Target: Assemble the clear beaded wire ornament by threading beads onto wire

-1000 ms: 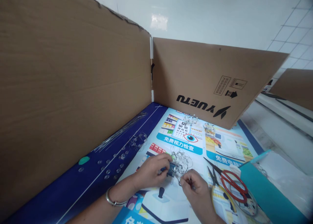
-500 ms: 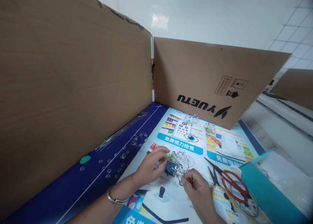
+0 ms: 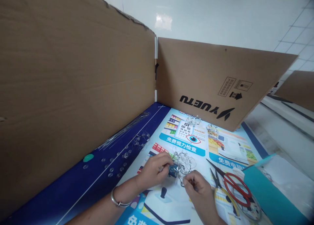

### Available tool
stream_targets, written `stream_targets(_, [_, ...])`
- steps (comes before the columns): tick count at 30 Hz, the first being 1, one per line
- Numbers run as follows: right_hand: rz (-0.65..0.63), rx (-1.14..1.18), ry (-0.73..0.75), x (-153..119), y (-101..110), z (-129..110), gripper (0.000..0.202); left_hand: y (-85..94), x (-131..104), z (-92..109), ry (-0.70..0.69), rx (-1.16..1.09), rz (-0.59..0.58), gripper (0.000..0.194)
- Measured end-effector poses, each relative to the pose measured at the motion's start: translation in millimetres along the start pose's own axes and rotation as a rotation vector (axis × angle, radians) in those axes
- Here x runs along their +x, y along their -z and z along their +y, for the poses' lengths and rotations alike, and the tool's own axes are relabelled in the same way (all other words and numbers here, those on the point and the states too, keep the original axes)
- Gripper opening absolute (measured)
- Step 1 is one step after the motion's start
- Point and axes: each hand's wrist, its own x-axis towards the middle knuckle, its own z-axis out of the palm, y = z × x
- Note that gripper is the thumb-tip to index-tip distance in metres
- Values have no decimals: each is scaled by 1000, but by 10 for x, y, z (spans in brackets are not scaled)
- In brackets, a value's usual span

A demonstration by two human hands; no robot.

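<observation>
My left hand (image 3: 157, 167), with a silver bangle at the wrist, is closed around a shiny dark-blue cylinder-like piece (image 3: 173, 170). Its exact kind I cannot make out, and the fingers hide its left end. Against the piece's right side lies a tangle of thin wire with clear beads (image 3: 183, 161). My right hand (image 3: 198, 185) is just right of it, thumb and fingertips pinched on thin wire, whose end shows faintly above the fingers. Right of that hand lie pliers with yellow handles (image 3: 227, 197) and scissors with red handles (image 3: 236, 187).
Tall cardboard panels (image 3: 211, 71) stand behind and on the left. Loose clear beads (image 3: 111, 170), a green disc (image 3: 88, 158) and straight wires (image 3: 122, 133) lie on the blue strip. Beaded wire clusters (image 3: 212, 130) sit at the back. A teal box (image 3: 272, 192) is at right.
My left hand has shifted over the blue piece, so less of it shows. My right hand keeps its pinch nearly in place. The whole view has slid slightly.
</observation>
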Motion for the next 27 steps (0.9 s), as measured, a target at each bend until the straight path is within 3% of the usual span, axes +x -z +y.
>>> stream_targets(3, [7,-6,0,-1,-7,-6,13,-26,-6,128,89,46,-2,22])
stream_targets(8, [-3,-14,16,0,-9,-23,13,-84,-8,330,247,132,-46,37])
stream_targets(15, [10,-61,65,1,-40,-2,13,-200,-3,422,401,155,-18,43])
stream_targets(19, [9,-74,81,-5,-44,-2,15,-232,-12,444,434,128,5,35])
stream_targets(27, [-13,-124,104,0,-66,38,14,-258,-23,483,474,144,31,39])
